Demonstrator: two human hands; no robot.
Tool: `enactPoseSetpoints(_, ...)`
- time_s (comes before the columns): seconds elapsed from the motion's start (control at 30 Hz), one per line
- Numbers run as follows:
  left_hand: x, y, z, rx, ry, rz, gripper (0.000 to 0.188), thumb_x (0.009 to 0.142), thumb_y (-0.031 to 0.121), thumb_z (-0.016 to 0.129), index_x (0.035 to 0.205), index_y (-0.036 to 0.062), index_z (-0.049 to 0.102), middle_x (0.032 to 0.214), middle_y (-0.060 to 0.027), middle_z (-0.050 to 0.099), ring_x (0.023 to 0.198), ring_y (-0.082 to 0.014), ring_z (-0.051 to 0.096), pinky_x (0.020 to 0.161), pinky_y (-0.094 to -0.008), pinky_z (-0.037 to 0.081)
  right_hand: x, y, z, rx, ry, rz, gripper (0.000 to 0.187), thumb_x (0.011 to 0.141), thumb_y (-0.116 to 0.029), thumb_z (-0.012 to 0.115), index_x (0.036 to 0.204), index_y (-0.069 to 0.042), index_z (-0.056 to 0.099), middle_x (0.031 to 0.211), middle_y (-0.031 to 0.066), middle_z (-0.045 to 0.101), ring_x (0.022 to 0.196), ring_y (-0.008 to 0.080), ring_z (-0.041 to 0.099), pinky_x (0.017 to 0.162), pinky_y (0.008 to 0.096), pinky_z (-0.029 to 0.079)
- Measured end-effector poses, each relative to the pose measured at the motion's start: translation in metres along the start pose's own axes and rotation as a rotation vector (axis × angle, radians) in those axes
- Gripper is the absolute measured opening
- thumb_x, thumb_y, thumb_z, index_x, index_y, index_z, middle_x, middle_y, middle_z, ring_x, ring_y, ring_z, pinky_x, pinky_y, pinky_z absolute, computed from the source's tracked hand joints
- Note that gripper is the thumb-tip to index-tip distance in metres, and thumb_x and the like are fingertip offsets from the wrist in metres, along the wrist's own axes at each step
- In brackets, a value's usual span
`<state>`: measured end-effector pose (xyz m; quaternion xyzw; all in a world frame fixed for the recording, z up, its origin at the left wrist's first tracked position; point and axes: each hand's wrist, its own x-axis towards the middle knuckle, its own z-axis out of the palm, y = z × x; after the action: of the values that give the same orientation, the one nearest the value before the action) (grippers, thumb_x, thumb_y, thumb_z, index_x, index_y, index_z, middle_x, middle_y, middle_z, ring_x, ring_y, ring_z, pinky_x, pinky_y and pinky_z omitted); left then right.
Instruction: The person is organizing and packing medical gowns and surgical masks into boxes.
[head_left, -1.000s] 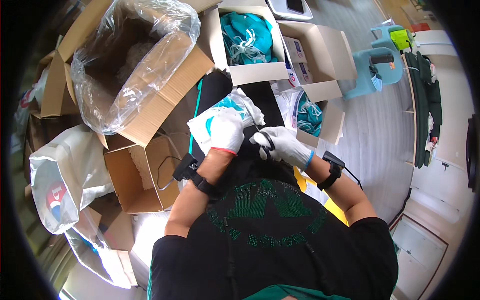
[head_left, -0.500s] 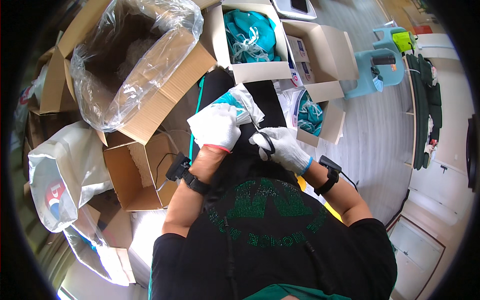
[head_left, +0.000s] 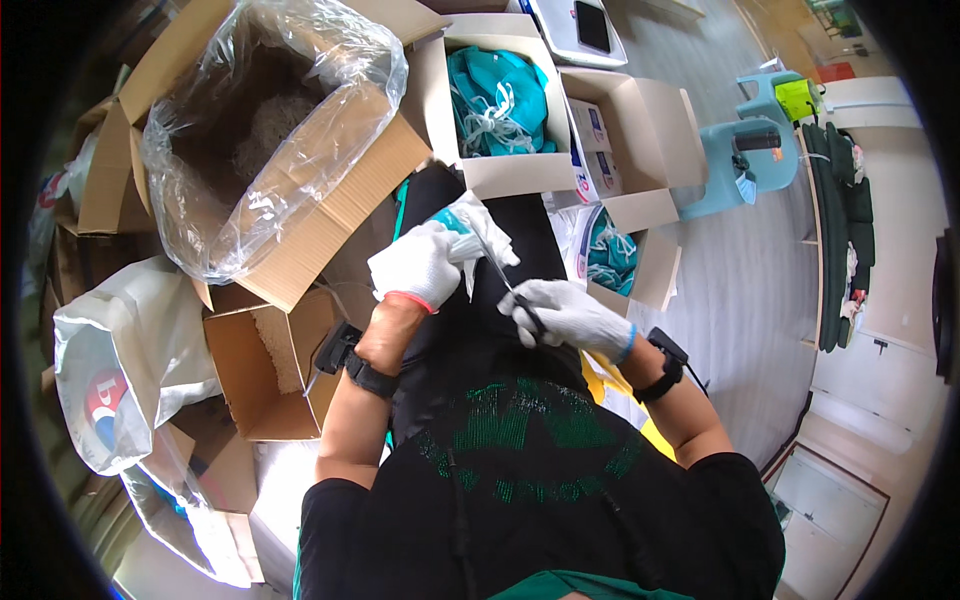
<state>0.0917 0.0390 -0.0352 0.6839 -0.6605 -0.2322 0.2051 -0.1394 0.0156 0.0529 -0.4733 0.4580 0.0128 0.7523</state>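
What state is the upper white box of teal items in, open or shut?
Open: the white box has its near flap folded outward, and teal items show inside.

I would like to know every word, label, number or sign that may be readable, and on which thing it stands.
Wording is not copied here.
White bag: pale letters, red-and-blue mark.
Small white boxes: coloured print, mostly too small to read.
Black shirt: green studded lettering, blurred.
White-and-teal packet: any print too small to read.

I see everything brightly lit: the plastic (head_left: 352, 45) glints at upper left, lower left washes out white, and edges curve toward black corners.
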Motion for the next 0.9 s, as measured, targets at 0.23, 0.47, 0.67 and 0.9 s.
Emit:
enactPoseSetpoints(0.23, 0.012, -0.024, -0.028, -0.137, 0.016, -0.190, 0.030, 0.077, 0.041, 0.077, 0.087, 0.0123, 0.075, 0.087, -0.0145, 0.069, 0.082, -0.0358, 0.068, 0.073, -0.0432, 0.053, 0.001, -0.022, -0.052, -0.156, 0.174, -0.142, 0.030, 0.090, -0.012, 0.066, 0.118, -0.001, 0.061, 0.085, 0.0039, 0.065, 0.071, 0.0083, 0.058, 0.064, 0.0250, 0.048)
enactPoseSetpoints(0.47, 0.001, -0.027, -0.047, -0.191, 0.072, -0.237, 0.035, 0.072, 0.044, 0.081, 0.084, 0.0115, 0.076, 0.082, -0.0135, 0.066, 0.080, -0.0361, 0.067, 0.070, -0.0440, 0.051, 0.095, -0.088, -0.107, -0.910, 0.597, -0.059, 0.033, 0.081, -0.034, 0.069, 0.085, -0.002, 0.069, 0.082, 0.0206, 0.069, 0.079, 0.0384, 0.067, 0.072, 0.0452, 0.052)
enactPoseSetpoints(0.67, -0.005, -0.023, -0.060, -0.247, 0.009, -0.269, 0.035, 0.069, 0.042, 0.082, 0.084, 0.0102, 0.075, 0.082, -0.0148, 0.067, 0.080, -0.0355, 0.067, 0.071, -0.0428, 0.051, 0.107, -0.085, -0.070, -1.034, 0.540, -0.853, 0.028, 0.084, -0.017, 0.071, 0.110, -0.007, 0.069, 0.099, 0.0137, 0.071, 0.087, 0.0286, 0.071, 0.079, 0.0371, 0.055)
enactPoseSetpoints(0.9, 0.001, -0.014, -0.069, -0.316, -0.187, -0.215, 0.036, 0.065, 0.028, 0.084, 0.091, 0.0045, 0.076, 0.078, -0.0122, 0.069, 0.073, -0.0241, 0.069, 0.071, -0.0344, 0.053, 0.085, -0.060, -0.016, -0.716, 0.295, -0.973, 0.032, 0.074, -0.005, 0.081, 0.103, -0.002, 0.066, 0.095, 0.0111, 0.068, 0.087, 0.0215, 0.068, 0.079, 0.0313, 0.054)
